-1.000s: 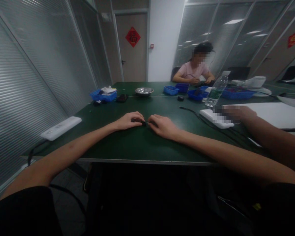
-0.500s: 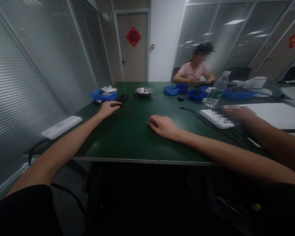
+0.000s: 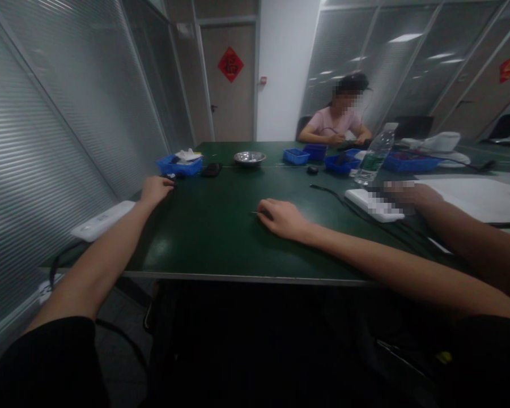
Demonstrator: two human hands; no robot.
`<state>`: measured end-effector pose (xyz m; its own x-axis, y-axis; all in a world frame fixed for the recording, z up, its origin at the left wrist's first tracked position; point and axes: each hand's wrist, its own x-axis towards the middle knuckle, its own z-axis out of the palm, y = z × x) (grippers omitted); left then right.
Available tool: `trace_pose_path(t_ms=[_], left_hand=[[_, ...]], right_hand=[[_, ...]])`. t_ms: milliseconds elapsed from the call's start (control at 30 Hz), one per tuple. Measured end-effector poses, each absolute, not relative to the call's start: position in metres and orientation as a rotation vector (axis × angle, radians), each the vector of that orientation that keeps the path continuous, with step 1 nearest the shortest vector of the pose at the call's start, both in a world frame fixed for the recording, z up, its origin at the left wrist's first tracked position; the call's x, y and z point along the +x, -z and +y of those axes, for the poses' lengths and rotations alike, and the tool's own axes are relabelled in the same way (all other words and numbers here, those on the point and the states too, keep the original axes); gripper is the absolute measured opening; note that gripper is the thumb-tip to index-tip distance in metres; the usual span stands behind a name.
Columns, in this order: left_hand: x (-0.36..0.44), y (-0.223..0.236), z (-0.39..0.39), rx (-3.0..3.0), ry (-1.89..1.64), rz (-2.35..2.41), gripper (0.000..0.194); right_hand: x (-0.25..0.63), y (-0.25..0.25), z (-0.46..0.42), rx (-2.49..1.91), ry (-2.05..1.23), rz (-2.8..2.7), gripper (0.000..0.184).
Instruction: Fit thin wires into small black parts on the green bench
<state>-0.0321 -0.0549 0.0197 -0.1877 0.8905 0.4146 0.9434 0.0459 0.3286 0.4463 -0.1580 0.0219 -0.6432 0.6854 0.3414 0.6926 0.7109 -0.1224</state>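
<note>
My left hand point(image 3: 155, 191) reaches to the left side of the green table, just in front of a blue basket point(image 3: 179, 165) with white tissue on top. Its fingers are pinched round a small black part, mostly hidden by them; a dark piece lies on the table right by the fingertips. My right hand point(image 3: 283, 219) rests on the table's middle, fingers curled round a thin tool, of which only a slim metal shaft point(image 3: 254, 212) sticks out to the left. To the right of my left hand lies a flat black object point(image 3: 211, 169).
A steel bowl point(image 3: 250, 158) stands at the back. Blue bins point(image 3: 296, 156), a water bottle point(image 3: 376, 156), a white power strip point(image 3: 373, 205) and cables lie right. Another power strip point(image 3: 104, 220) is left. A co-worker point(image 3: 338, 122) sits opposite; another person's arm point(image 3: 459, 226) reaches in from the right.
My left hand has moved left, from beside the flat black object to in front of the blue basket. My right hand has stayed in place with the thin tool.
</note>
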Motion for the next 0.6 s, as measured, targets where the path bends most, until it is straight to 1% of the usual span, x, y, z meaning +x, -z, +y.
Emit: trace_pose_path(t_ms=[200,433,500,600], left_hand=[[-0.025,-0.022,-0.056,-1.972,0.792,-2.202,0.019],[-0.017,-0.024,-0.054,-2.051,0.675,-2.069,0.016],[-0.006,-0.023,-0.053,-2.166,0.741,-1.998,0.017],[0.026,-0.021,-0.056,-2.446,0.947,-1.832,0.022]], right_hand=[[0.446,-0.021,-0.157,-1.08,0.028,-2.56,0.019],[0.446,-0.023,-0.158,-1.079,0.007,-2.57,0.019],[0.446,-0.024,-0.158,-1.073,0.005,-2.567,0.019],[0.446,-0.023,-0.157,-1.064,-0.008,-2.562,0.019]])
